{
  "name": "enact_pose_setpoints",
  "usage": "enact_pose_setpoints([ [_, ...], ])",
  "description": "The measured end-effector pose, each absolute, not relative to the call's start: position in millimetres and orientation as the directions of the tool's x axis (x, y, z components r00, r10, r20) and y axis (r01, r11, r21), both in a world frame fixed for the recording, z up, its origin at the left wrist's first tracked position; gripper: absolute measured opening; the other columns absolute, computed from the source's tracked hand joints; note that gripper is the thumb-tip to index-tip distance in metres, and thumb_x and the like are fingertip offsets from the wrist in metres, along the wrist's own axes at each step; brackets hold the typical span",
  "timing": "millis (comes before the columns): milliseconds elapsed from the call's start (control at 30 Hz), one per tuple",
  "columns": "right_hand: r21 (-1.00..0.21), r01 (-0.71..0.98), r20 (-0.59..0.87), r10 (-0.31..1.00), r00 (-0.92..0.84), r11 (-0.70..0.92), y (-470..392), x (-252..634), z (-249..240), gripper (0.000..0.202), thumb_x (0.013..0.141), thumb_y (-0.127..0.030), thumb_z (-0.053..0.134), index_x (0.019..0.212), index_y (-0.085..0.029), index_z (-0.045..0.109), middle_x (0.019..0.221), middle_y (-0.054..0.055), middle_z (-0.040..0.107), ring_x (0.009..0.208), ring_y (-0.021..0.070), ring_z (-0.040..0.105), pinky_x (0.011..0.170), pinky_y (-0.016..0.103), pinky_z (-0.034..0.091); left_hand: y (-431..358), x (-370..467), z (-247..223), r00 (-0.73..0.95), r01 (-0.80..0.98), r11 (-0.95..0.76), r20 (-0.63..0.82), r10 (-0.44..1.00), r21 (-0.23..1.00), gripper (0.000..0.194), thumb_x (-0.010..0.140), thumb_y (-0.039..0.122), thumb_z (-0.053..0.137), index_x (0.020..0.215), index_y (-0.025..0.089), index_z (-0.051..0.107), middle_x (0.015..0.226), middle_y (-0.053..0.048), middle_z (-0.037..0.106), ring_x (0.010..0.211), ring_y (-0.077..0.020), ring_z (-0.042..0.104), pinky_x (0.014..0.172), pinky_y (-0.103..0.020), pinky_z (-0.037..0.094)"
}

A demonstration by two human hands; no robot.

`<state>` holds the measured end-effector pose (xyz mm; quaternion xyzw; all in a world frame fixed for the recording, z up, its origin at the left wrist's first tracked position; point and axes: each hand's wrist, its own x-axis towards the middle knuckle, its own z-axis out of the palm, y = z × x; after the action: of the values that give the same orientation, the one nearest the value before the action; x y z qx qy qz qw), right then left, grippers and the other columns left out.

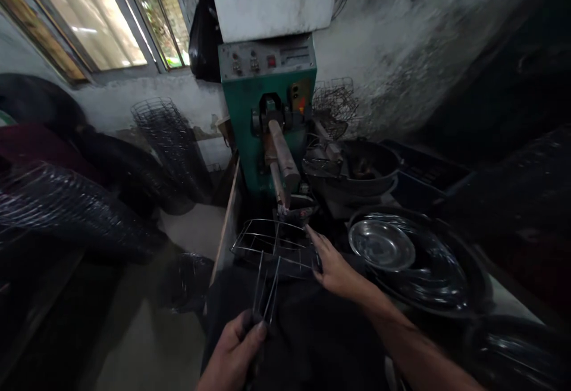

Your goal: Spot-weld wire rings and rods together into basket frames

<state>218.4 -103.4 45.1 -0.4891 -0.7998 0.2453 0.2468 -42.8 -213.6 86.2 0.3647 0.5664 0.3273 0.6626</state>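
A round wire frame with several thin metal bars is tilted above my lap, below the welding machine's arms. At the bottom centre, my left hand is closed around thin metal rods that reach up toward the frame. My right hand is at the frame's right edge, its fingers pointing up and left. The index finger is stretched along the rim, and the other fingers are partly hidden beneath the hand. The lower electrode arm is just beyond the frame.
The green machine faces me, its thick upper arm projecting toward me. Metal bowls and a large basin are at right. Stacked wire baskets lean at left, near wrapped wire bundles. A wooden edge runs beside my lap.
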Motion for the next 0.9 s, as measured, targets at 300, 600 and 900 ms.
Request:
enact_pose_setpoints([
  [300, -0.594, 0.729, 0.125, 0.934, -0.335, 0.341, -122, 230, 40, 0.098, 0.071, -0.015, 0.054, 0.151, -0.022, -0.003, 0.152, 0.013, 0.023, 0.138, 0.0282, 0.026, 0.112, 0.051, 0.026, -221, -45, 105, 0.046, 0.165, 0.425, -0.438, 0.898, 0.890, 0.044, 0.071, 0.059, 0.064, 0.094, 0.022, 0.070, 0.087, -0.006, 0.069, 0.085, -0.0214, 0.061, 0.076, -0.027, 0.051],
  [600, -0.603, 0.699, 0.153, 0.916, -0.372, 0.385, -131, 240, 43, 0.102, 0.070, -0.011, 0.053, 0.150, -0.025, -0.008, 0.152, 0.013, 0.023, 0.137, 0.0279, 0.028, 0.110, 0.050, 0.030, -204, -48, 114, 0.141, 0.430, 0.237, -0.324, 0.935, 0.871, 0.027, 0.069, 0.050, 0.061, 0.069, 0.024, 0.069, 0.067, -0.006, 0.068, 0.065, -0.0219, 0.060, 0.066, -0.029, 0.050],
  [900, -0.614, 0.730, 0.149, 0.953, -0.265, 0.299, -135, 241, 55, 0.101, 0.075, -0.032, 0.063, 0.151, -0.018, -0.003, 0.145, 0.018, 0.035, 0.132, 0.0308, 0.037, 0.108, 0.050, 0.033, -208, -51, 122, 0.299, 0.389, 0.109, -0.237, 0.924, 0.915, 0.028, 0.078, 0.041, 0.058, 0.094, 0.021, 0.070, 0.087, -0.008, 0.072, 0.082, -0.0237, 0.065, 0.078, -0.029, 0.052],
])
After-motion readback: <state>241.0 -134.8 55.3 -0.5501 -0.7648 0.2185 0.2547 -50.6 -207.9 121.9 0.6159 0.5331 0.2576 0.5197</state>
